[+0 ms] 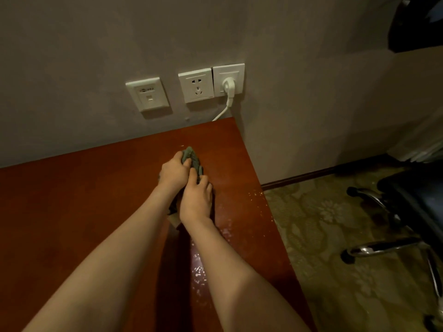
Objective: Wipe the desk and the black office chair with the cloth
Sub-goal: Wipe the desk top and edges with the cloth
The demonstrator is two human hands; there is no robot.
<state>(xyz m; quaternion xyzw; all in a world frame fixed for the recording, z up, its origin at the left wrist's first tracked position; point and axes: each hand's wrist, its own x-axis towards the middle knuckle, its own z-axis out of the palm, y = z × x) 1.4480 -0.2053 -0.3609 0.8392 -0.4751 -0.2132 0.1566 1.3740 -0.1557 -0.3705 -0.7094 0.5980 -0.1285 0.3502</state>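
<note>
Cloth: green, bunched up, lying on the desk towards its far right corner, between both hands.
Left hand: fingers curled round the cloth's far end.
Right hand: fingers curled over the near part, pressing it onto the desk.
Specks: pale bits and a wet sheen along the right edge.
Office chair: on the carpet, well apart from the desk, apparently not yet wiped.
Risk: a sweep rightwards would likely tip the specks over the edge; a wadded cloth may smear rather than lift; the white cable at the far corner could snag.

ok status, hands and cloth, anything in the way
Left hand and right hand both gripping cloth. Cloth bunched on desk near far right corner. White specks by right edge; chair off to right, untouched.
</note>
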